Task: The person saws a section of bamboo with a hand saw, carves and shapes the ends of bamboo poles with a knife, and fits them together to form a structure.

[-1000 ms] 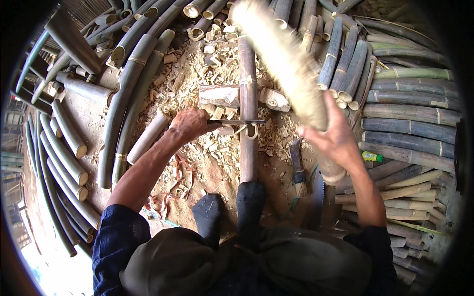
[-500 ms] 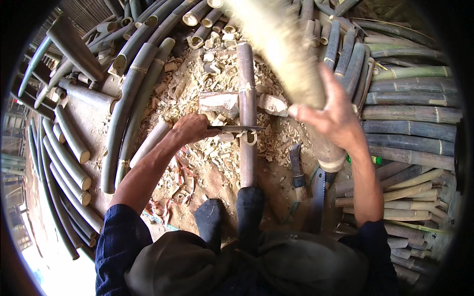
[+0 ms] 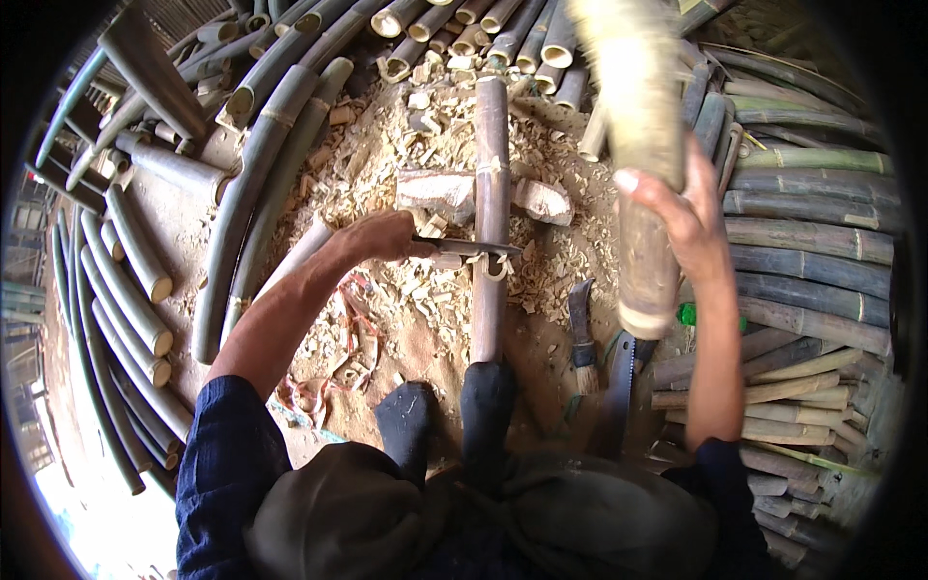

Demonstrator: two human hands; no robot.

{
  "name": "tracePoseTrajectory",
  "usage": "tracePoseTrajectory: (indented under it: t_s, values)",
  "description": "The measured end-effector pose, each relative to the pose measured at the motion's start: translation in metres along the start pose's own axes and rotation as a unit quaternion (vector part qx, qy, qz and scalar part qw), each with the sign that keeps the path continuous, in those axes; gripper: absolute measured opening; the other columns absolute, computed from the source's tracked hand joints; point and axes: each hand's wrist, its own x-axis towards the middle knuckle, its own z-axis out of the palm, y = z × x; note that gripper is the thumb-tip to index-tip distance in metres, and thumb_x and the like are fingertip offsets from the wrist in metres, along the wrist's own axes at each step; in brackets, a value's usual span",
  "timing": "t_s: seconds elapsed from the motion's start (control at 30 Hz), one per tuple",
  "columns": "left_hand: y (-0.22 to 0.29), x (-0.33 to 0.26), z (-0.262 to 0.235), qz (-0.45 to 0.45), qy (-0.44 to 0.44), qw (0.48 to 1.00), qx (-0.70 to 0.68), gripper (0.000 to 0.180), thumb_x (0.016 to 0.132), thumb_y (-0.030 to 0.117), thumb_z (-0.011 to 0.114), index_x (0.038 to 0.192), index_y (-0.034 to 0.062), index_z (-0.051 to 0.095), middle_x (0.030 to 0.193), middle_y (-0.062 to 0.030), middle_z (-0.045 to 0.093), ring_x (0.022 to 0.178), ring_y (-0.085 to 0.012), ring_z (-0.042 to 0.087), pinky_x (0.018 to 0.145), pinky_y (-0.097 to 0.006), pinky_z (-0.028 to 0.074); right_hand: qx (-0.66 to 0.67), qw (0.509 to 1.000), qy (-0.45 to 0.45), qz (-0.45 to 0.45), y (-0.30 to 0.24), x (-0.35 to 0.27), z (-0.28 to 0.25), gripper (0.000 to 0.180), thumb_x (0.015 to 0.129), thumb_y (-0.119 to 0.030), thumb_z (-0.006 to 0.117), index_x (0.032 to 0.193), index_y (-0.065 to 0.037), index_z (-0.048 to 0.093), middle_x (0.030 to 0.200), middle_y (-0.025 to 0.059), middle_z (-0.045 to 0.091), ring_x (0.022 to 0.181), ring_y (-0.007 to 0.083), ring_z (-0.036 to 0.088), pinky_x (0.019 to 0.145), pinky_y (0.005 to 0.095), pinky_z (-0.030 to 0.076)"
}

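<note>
My left hand (image 3: 382, 237) is closed round the handle of a knife (image 3: 456, 247). Its blade lies crosswise on a bamboo pole (image 3: 491, 203), where a pale curled shaving (image 3: 496, 267) sticks out at the cut. The pole points away from me, propped over a split wood block (image 3: 435, 196), with its near end by my right foot. On the right, my right hand (image 3: 698, 232) grips a thick wooden club (image 3: 648, 266) held up off the ground. The club's far part is blurred by motion, and some of the gripping fingers are hidden behind it.
Wood chips (image 3: 387, 159) cover the ground around the pole. A hooked blade with a wooden handle (image 3: 582, 333) and a saw (image 3: 622, 382) lie to its right. Bamboo stacks (image 3: 807, 232) line the right side; bent bamboo lengths (image 3: 256, 193) lie on the left. My feet (image 3: 406, 420) are close by.
My right hand and the club have shifted to the right, and the club has swung more upright. My left hand still holds the knife across the pole at nearly the same spot.
</note>
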Motion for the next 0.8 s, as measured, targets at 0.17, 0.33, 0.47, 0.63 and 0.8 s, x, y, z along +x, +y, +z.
tracePoseTrajectory:
  t_s: [0.17, 0.33, 0.47, 0.63, 0.8]
  values:
    - [0.037, 0.012, -0.022, 0.03, -0.059, 0.998, 0.006, 0.068, 0.094, 0.068, 0.061, 0.071, 0.0056, 0.072, 0.064, -0.0023, 0.067, 0.05, -0.0139, 0.058, 0.05, -0.04, 0.049, -0.162, 0.98, -0.096, 0.071, 0.153, -0.08, 0.063, 0.087, 0.077, -0.028, 0.081, 0.143, 0.012, 0.04, 0.129, 0.0295, 0.059, 0.118, 0.0326, 0.063, 0.104, 0.0402, 0.051]
    - [0.04, -0.009, -0.017, -0.04, -0.044, 0.998, -0.004, 0.052, 0.1, 0.059, 0.058, 0.084, 0.0112, 0.072, 0.07, -0.0004, 0.065, 0.051, -0.0091, 0.049, 0.041, -0.031, 0.041, -0.1, 0.923, -0.259, 0.267, 0.107, -0.033, 0.038, 0.1, 0.073, -0.031, 0.085, 0.149, 0.01, 0.035, 0.138, 0.027, 0.055, 0.128, 0.0376, 0.057, 0.115, 0.0409, 0.043]
    - [0.034, -0.057, 0.03, 0.026, 0.17, 0.97, 0.174, 0.041, 0.103, 0.049, 0.058, 0.081, 0.0155, 0.064, 0.059, -0.0009, 0.053, 0.046, -0.01, 0.042, 0.037, -0.031, 0.037, 0.085, 0.966, -0.093, 0.226, 0.088, -0.035, 0.028, 0.08, 0.073, -0.022, 0.082, 0.141, 0.0, 0.045, 0.111, 0.0119, 0.063, 0.097, 0.0218, 0.065, 0.088, 0.0357, 0.057]
    - [0.059, -0.096, 0.069, 0.124, 0.325, 0.931, 0.114, 0.03, 0.084, 0.038, 0.081, 0.091, 0.0121, 0.068, 0.078, -0.0059, 0.064, 0.069, -0.0209, 0.064, 0.061, -0.042, 0.053, 0.177, 0.953, 0.019, 0.245, 0.111, -0.058, 0.015, 0.077, 0.073, -0.015, 0.078, 0.142, -0.004, 0.046, 0.103, 0.0071, 0.061, 0.089, 0.019, 0.064, 0.08, 0.0351, 0.057]
    - [0.045, -0.103, 0.053, 0.002, 0.239, 0.97, 0.037, 0.025, 0.084, 0.028, 0.081, 0.091, 0.0078, 0.068, 0.082, -0.0098, 0.068, 0.066, -0.0271, 0.068, 0.059, -0.044, 0.055, 0.126, 0.946, -0.027, 0.296, 0.12, -0.062, 0.019, 0.072, 0.076, -0.024, 0.083, 0.137, -0.003, 0.051, 0.106, 0.0074, 0.063, 0.092, 0.0173, 0.064, 0.081, 0.0346, 0.055]
